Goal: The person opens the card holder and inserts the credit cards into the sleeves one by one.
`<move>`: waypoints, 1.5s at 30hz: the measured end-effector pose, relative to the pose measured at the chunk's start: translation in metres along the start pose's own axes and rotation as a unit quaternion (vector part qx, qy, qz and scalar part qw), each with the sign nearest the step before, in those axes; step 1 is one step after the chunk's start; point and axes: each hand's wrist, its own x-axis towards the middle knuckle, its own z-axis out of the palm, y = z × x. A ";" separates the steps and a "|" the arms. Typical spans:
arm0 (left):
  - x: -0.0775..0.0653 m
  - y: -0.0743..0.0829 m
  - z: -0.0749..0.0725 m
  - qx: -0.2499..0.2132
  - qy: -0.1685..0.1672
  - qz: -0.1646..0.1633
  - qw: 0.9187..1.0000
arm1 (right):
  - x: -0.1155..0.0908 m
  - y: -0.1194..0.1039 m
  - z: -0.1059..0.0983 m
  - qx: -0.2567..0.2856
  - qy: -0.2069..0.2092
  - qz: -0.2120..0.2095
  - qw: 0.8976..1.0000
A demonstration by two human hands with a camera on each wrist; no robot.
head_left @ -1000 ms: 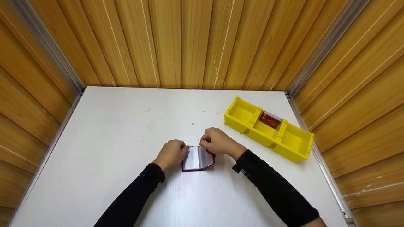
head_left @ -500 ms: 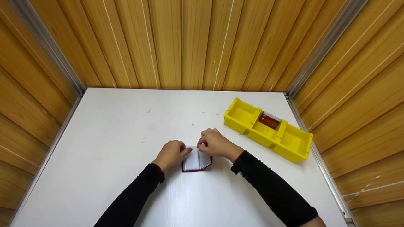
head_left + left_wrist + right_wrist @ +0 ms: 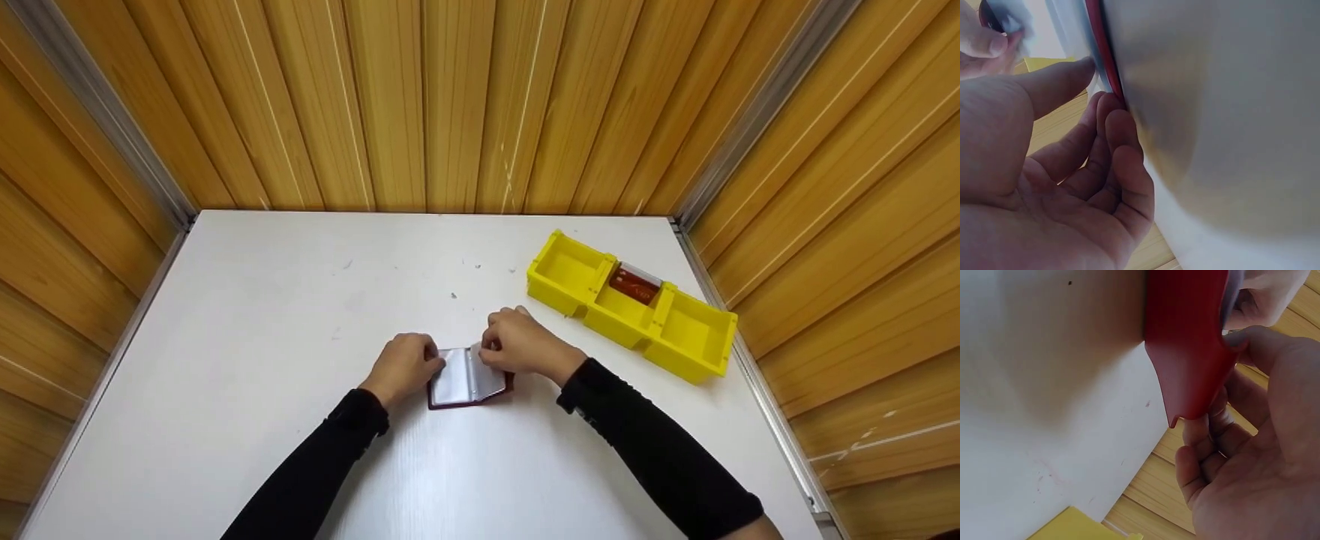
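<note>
A small card holder [image 3: 452,381] with a dark red cover and clear plastic sleeves lies spread on the white table. At its left edge my left hand [image 3: 405,366] pinches it; the left wrist view has the thumb on the sleeve side and the fingertips at the red edge [image 3: 1105,50]. My right hand [image 3: 525,341] grips the upper right part, thumb and fingers on either side of the leaf. From the right wrist view, the red cover [image 3: 1185,354] is lifted and bent, its outer face toward the camera. My right fingers hide the holder's top right corner.
Right of the hands stands a yellow three-compartment box [image 3: 619,326], set at a slant. A red card [image 3: 635,285] leans in its middle compartment. Wood-patterned panels [image 3: 450,105] enclose the table at the back and both sides.
My left thumb has drawn back from over the sleeve to the left edge. My right hand has shifted slightly right, and the right-hand leaf stands more spread than half a second ago.
</note>
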 end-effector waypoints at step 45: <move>-0.001 -0.005 -0.001 -0.028 0.006 -0.023 0.999 | -0.020 0.027 0.030 0.022 -0.010 0.087 0.996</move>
